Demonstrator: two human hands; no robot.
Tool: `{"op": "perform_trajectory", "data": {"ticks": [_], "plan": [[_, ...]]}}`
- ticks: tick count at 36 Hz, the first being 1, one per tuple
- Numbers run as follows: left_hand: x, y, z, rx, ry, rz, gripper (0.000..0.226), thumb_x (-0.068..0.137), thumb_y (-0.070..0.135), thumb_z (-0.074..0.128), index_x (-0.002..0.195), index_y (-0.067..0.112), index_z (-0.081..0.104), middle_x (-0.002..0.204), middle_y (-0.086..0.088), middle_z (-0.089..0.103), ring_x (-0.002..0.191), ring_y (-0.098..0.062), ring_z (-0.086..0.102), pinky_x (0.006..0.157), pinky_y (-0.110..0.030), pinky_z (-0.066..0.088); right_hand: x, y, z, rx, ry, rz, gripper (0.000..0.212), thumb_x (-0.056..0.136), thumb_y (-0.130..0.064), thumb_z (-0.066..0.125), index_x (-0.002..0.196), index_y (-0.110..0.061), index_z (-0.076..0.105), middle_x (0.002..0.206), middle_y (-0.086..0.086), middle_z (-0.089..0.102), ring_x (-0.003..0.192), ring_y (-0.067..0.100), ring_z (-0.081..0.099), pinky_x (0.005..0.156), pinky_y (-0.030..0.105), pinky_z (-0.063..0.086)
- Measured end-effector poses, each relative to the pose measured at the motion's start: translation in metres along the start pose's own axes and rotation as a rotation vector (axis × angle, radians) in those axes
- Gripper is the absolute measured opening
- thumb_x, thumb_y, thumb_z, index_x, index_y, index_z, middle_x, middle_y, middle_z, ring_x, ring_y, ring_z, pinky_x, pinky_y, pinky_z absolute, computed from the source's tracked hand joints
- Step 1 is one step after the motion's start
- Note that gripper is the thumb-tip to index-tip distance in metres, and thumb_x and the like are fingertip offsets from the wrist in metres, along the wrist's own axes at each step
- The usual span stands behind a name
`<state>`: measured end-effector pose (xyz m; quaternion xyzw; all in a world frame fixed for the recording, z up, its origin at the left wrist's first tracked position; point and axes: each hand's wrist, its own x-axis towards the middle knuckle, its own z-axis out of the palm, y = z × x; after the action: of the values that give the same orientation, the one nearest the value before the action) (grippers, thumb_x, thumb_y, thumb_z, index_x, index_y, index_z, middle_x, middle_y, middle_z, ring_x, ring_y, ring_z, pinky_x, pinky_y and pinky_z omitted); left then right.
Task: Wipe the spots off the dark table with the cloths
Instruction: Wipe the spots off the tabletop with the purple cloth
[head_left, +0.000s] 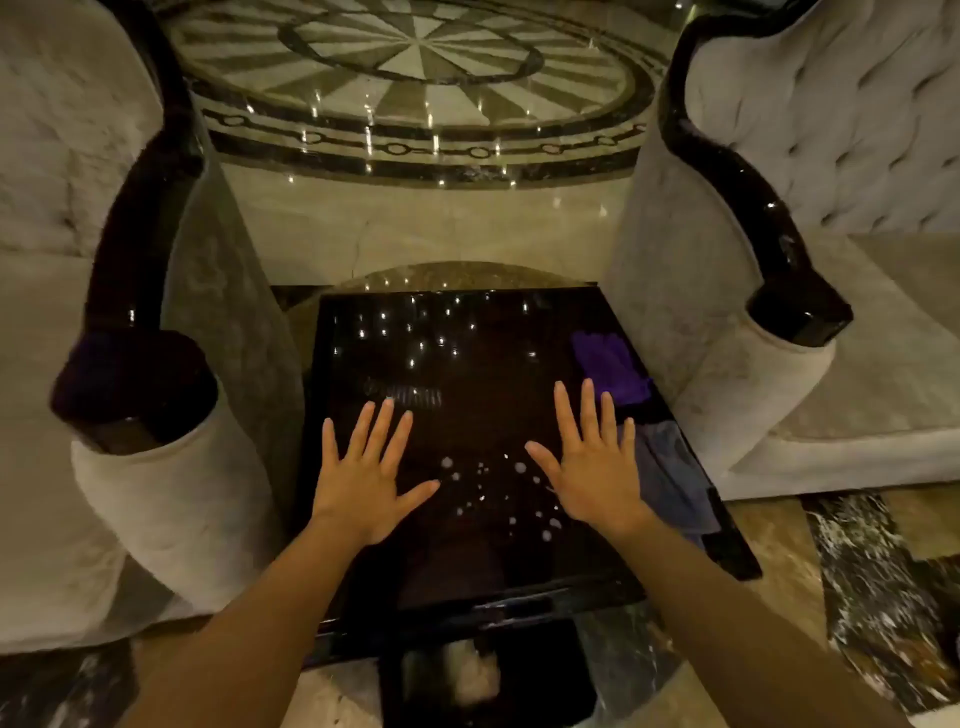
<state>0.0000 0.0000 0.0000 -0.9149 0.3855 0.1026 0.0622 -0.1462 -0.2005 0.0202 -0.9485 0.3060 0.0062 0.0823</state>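
Note:
A glossy dark square table (467, 374) stands between two armchairs. Several small white spots (493, 493) dot its near middle. My left hand (363, 473) and my right hand (592, 467) hover flat over the table with fingers spread, one on each side of the spots, holding nothing. A purple cloth (613, 366) lies at the table's right edge, just beyond my right fingertips. A grey-blue cloth (675, 478) lies on the right edge nearer to me, beside my right hand.
A pale upholstered armchair with a dark glossy arm (145, 322) flanks the table on the left, and another (753, 218) on the right. Polished patterned marble floor (415, 78) stretches beyond. The table's near edge (467, 618) is close to me.

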Motion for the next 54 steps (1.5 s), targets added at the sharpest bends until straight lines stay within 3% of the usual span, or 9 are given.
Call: {"op": "perform_trajectory", "data": {"ticks": [5,7,13,22,28,33,36,51,54], "plan": [[0.012,0.001,0.064,-0.080,0.036,-0.071,0.110,0.032,0.078,-0.042,0.128,0.024,-0.036,0.139,0.000,-0.039,0.127,-0.018,-0.036,0.110,-0.054,-0.016,0.021,0.012,0.042,-0.028,0.052,-0.004,0.070,0.074,-0.067,-0.003,0.124,-0.031,-0.036,0.154,0.009,-0.019,0.141,0.030,-0.015,0.115,0.051,-0.002],[0.017,0.000,0.080,-0.103,0.019,-0.077,0.111,0.032,0.080,-0.040,0.127,0.023,-0.035,0.138,0.000,-0.039,0.127,-0.018,-0.036,0.110,-0.053,-0.017,0.030,0.018,0.058,-0.020,0.077,-0.016,0.069,0.083,-0.064,0.008,0.125,-0.030,-0.035,0.154,0.009,-0.019,0.141,0.030,-0.014,0.115,0.051,-0.001],[0.036,-0.012,0.105,-0.130,0.042,-0.113,0.085,0.077,0.077,0.010,0.127,0.024,-0.034,0.143,0.003,-0.037,0.139,-0.019,-0.026,0.111,-0.054,-0.015,0.058,0.032,0.083,0.020,0.110,-0.013,0.071,0.090,-0.058,0.020,0.126,-0.028,-0.032,0.154,0.010,-0.020,0.141,0.030,-0.014,0.115,0.052,-0.003],[0.054,-0.019,0.115,-0.164,-0.014,-0.101,0.081,0.080,0.076,0.018,0.142,0.036,-0.016,0.153,0.003,-0.024,0.142,-0.018,-0.021,0.113,-0.052,-0.011,0.102,0.050,0.086,0.051,0.075,0.003,0.068,0.091,-0.057,0.020,0.138,-0.030,-0.021,0.154,0.009,-0.020,0.141,0.031,-0.014,0.115,0.052,-0.001],[0.055,-0.019,0.118,-0.196,-0.008,-0.124,0.083,0.077,0.078,0.019,0.143,0.038,-0.012,0.155,0.004,-0.021,0.141,-0.017,-0.022,0.113,-0.051,-0.013,0.139,0.076,0.085,0.074,0.022,0.045,0.065,0.092,-0.056,0.020,0.140,-0.031,-0.017,0.154,0.010,-0.018,0.141,0.033,-0.012,0.114,0.053,0.000],[0.051,-0.018,0.112,-0.180,-0.014,-0.111,0.120,0.037,0.093,-0.016,0.143,0.037,-0.013,0.149,0.008,-0.025,0.141,-0.017,-0.021,0.113,-0.050,-0.012,0.166,0.100,0.080,0.056,-0.021,0.092,0.064,0.092,-0.056,0.019,0.140,-0.031,-0.015,0.154,0.012,-0.016,0.142,0.034,-0.011,0.114,0.053,0.000],[0.051,-0.017,0.112,-0.184,-0.006,-0.119,0.123,0.032,0.093,-0.021,0.141,0.036,-0.016,0.154,0.005,-0.020,0.141,-0.016,-0.020,0.113,-0.049,-0.012,0.182,0.112,0.076,0.053,-0.020,0.104,0.063,0.092,-0.055,0.020,0.141,-0.031,-0.012,0.155,0.012,-0.014,0.142,0.034,-0.009,0.114,0.053,0.000],[0.051,-0.018,0.116,-0.176,0.002,-0.109,0.110,0.038,0.093,-0.017,0.133,0.037,-0.022,0.149,0.010,-0.023,0.140,-0.012,-0.021,0.113,-0.046,-0.014,0.224,0.156,0.090,0.139,-0.074,0.177,0.058,0.093,-0.051,0.026,0.143,-0.032,0.004,0.154,0.020,0.003,0.140,0.041,0.008,0.114,0.056,0.011],[0.052,-0.020,0.117,-0.173,-0.008,-0.122,0.093,0.059,0.089,0.001,0.133,0.037,-0.022,0.150,0.009,-0.023,0.137,-0.010,-0.025,0.113,-0.046,-0.014,0.226,0.153,0.092,0.147,-0.056,0.155,0.054,0.095,-0.045,0.027,0.143,-0.026,0.010,0.152,0.024,0.015,0.138,0.041,0.016,0.114,0.054,0.018]]}}
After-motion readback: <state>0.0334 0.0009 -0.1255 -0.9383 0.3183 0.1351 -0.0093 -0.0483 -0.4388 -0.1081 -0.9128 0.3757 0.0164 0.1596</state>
